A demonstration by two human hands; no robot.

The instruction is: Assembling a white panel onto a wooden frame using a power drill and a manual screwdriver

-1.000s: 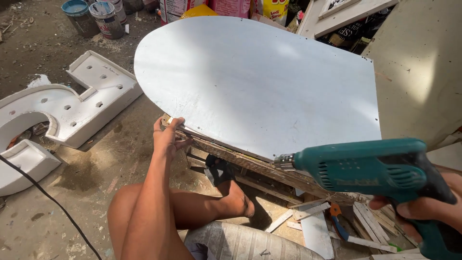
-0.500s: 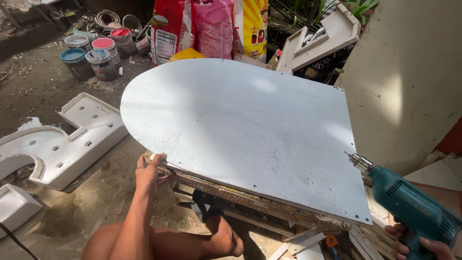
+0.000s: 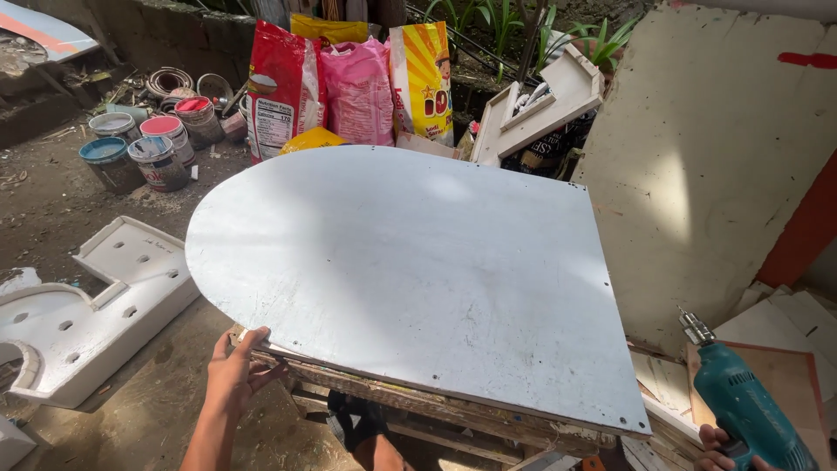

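Standing beside the work, reading it from nine o'clock round to three:

White moulded pieces (image 3: 96, 305): lying on the dirt floor at nine o'clock, well apart from the panel; a trip hazard if the person shifts a foot that way.

Paint cans (image 3: 139, 148): clustered at ten o'clock, well apart from the hands; no risk that I can see unless the panel swings wide.

Left hand (image 3: 237, 371): at seven o'clock, gripping the near edge of the panel where the curve begins, fingers curled under and thumb on top, pinching the edge. The grip sits at one corner only, so I judge the sheet could pivot or slide if pushed from the far end.

White panel (image 3: 410, 279): a big flat sheet, rounded on the left and square on the right, lying dead centre on a rough wooden frame (image 3: 436, 410) that serves as the surface. Its edge overhangs the frame, so pressure there could tip or flex it.

Sacks (image 3: 349, 83): red, pink and yellow bags standing at twelve o'clock, just behind the panel.

Leaning board (image 3: 715, 166): propped at two o'clock, just beside the panel's right edge; a knock might bring it down.

Teal drill (image 3: 745, 406): at four o'clock, bit pointing up and left toward the panel's corner, not touching it. A slipping bit would skate across the smooth face.

Right hand (image 3: 719, 447): at five o'clock, mostly cut off; fingers wrapped round the drill's grip.
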